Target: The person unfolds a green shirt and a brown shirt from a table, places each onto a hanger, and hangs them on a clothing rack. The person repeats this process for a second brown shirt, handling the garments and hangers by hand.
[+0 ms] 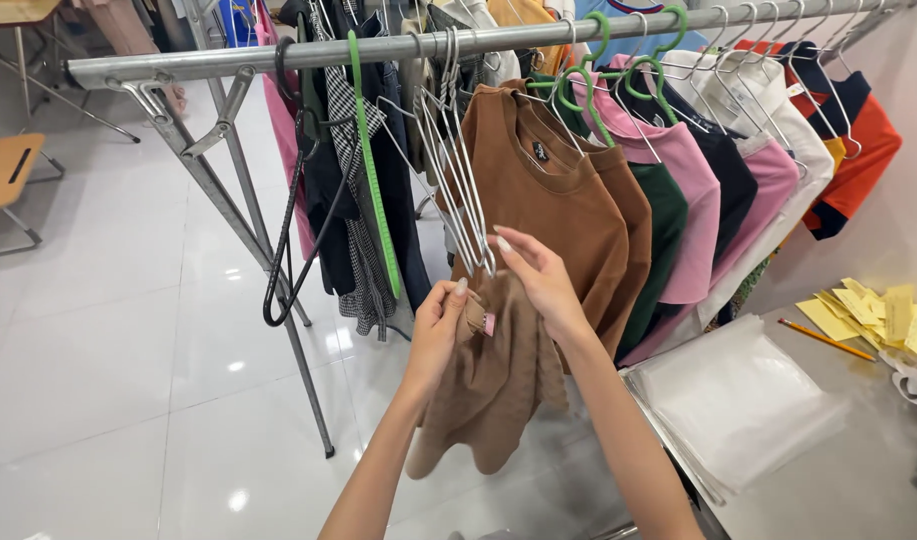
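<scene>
Our left hand [436, 325] pinches the tan garment [493, 385] by its collar; our right hand [538, 275], narrowly open, fingers a wire hanger [458, 185] above it. The collar is partly hidden.

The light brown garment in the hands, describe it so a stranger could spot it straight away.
Find the metal clothes rail. Below its bunch of bare wire hangers, the left hand and right hand hold a light brown garment, the only one hanging limp off any hanger.
</scene>
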